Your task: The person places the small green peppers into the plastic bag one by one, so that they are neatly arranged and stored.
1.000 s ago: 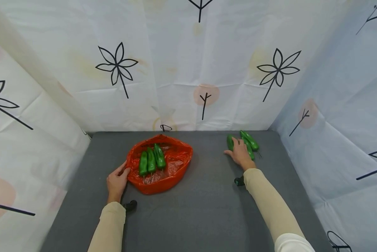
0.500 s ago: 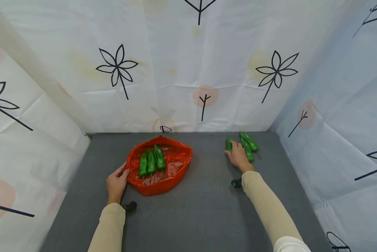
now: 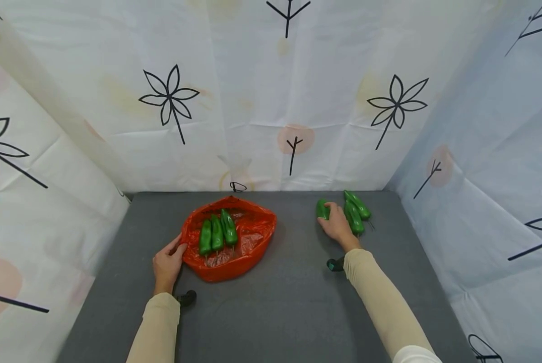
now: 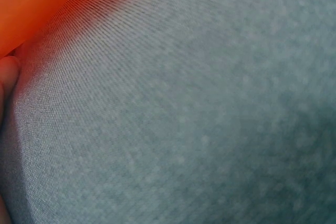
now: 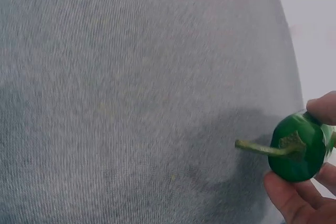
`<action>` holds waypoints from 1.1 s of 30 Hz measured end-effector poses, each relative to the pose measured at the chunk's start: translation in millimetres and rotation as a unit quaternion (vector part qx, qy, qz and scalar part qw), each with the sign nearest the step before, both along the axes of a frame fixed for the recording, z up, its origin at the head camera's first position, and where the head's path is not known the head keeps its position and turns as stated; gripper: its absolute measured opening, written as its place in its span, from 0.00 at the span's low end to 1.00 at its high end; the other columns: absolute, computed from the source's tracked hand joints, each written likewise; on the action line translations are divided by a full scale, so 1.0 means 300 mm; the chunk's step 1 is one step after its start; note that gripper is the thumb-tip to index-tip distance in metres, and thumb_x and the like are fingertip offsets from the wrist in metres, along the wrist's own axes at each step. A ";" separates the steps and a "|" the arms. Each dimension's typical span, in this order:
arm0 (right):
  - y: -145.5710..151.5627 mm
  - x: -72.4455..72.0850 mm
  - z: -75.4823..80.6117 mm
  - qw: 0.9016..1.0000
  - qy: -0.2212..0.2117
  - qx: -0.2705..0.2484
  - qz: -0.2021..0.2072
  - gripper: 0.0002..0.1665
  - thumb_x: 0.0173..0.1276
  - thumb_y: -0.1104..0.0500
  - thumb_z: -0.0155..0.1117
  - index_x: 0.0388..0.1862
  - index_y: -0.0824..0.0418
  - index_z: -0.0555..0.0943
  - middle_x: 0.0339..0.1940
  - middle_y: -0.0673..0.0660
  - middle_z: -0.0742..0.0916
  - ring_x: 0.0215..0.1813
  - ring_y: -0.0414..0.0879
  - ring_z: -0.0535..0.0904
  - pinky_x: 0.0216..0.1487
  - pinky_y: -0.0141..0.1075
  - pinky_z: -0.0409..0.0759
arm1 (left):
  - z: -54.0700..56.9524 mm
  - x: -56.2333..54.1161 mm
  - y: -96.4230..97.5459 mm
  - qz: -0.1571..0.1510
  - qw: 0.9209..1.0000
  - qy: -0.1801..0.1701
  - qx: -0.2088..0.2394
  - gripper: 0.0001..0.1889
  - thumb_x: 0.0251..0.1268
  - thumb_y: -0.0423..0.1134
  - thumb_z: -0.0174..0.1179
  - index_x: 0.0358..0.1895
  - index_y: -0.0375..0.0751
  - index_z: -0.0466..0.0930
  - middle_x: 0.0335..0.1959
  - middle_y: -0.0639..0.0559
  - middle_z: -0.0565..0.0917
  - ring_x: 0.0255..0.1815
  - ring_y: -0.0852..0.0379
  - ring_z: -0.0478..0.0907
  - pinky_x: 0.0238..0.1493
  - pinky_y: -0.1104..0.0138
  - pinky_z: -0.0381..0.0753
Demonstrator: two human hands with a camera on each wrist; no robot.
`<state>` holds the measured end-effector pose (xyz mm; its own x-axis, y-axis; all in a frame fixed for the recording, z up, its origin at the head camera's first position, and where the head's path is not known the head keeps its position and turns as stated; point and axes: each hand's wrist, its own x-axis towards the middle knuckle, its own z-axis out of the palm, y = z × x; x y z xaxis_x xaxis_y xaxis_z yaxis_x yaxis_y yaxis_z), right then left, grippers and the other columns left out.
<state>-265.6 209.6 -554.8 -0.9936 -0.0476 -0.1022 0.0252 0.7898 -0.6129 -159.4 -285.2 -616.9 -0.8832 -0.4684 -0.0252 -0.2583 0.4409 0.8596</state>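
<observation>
Showed no readable text in any view, bore no legible label, brand, number or sign.

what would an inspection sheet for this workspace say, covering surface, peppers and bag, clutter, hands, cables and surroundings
Surface: dark grey table with a fine woven texture
Bag: red plastic bag, mouth spread wide open, on the table's left part
Peppers: three green peppers side by side in the bag; one pepper in hand; two more peppers on the table at the right
Clutter: nothing seen
Left hand: grips the bag's left edge
Right hand: holds one pepper between thumb and fingers
Cables: nothing seen
Surroundings: creased white sheets with black plant outlines, behind and on both sides
</observation>
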 end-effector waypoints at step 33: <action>-0.161 0.092 0.127 0.995 0.018 -0.076 0.060 0.41 0.70 0.46 0.70 0.76 0.60 0.67 0.63 0.69 0.81 0.60 0.63 0.81 0.52 0.54 0.82 | 0.014 0.006 -0.001 -0.006 1.000 -0.004 0.002 0.24 0.71 0.56 0.62 0.68 0.58 0.79 0.67 0.42 0.81 0.72 0.40 0.73 0.74 0.44 0.67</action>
<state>-237.9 161.3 -516.7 -0.9829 -0.1776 -0.0485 -0.0880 0.6843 -0.7239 -157.6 -285.5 -612.6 -0.8887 -0.4571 -0.0349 -0.2605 0.4408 0.8590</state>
